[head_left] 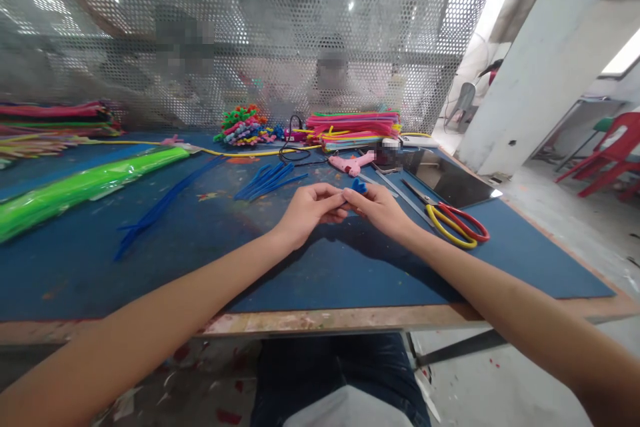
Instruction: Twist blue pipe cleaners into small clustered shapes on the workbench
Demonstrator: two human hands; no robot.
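Both hands meet over the middle of the blue table mat. A small bent piece of blue pipe cleaner pokes up between the fingertips. My right hand pinches it between thumb and fingers. My left hand is closed too, its thumb touching the right thumb; what lies inside its fingers is hidden. Just behind the hands is a pink glue gun. Short blue pipe cleaners lie to the left of it, and longer blue ones farther left.
Scissors with red and yellow handles and a dark glass panel lie at right. A green bundle in plastic is at left. Colourful pipe cleaner bundles line the back before a perforated metal screen.
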